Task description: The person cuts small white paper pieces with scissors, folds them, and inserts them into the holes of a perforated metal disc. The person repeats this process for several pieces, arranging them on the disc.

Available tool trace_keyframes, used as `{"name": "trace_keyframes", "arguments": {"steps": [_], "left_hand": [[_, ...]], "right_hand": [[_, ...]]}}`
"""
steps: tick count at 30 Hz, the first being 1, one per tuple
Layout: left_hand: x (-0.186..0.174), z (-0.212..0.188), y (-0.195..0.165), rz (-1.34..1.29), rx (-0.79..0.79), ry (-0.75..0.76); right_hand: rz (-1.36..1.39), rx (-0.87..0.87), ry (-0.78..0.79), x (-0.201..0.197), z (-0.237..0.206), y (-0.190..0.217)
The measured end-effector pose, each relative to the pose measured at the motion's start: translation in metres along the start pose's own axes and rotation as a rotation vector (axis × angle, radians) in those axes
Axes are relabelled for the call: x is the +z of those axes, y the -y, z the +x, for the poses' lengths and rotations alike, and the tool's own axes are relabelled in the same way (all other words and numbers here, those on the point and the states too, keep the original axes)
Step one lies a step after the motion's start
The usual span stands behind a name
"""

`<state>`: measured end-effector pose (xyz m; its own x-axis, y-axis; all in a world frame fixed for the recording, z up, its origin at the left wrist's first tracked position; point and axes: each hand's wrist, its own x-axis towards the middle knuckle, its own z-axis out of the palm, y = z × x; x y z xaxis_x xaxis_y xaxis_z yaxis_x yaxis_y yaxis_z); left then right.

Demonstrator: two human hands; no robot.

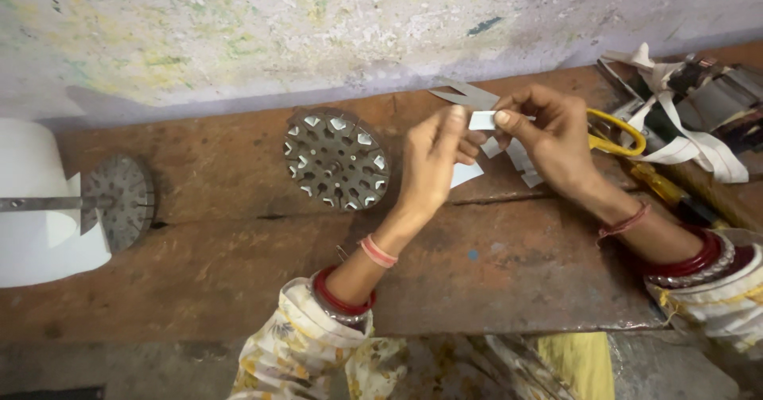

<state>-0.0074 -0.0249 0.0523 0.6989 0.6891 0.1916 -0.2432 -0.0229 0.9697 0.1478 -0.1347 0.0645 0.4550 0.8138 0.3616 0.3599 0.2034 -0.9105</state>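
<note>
Both hands point(497, 141) around white paper strip point(482, 119)

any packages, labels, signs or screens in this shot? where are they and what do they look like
No printed packages, signs or screens show.
Small paper slip: pinched between the left hand and right hand, white, rectangular, blank as far as can be seen.
Cut paper pieces: on the bench under the hands, white, small strips.
White paper sheet: far left edge, large, curved.
</note>
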Motion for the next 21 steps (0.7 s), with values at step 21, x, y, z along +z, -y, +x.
{"name": "trace_keyframes", "arguments": {"steps": [21], "left_hand": [[-0.001,-0.003,0.005,-0.325,-0.117,-0.033]], "right_hand": [[-0.043,0.080,0.023,0.010,-0.008,0.017]]}}
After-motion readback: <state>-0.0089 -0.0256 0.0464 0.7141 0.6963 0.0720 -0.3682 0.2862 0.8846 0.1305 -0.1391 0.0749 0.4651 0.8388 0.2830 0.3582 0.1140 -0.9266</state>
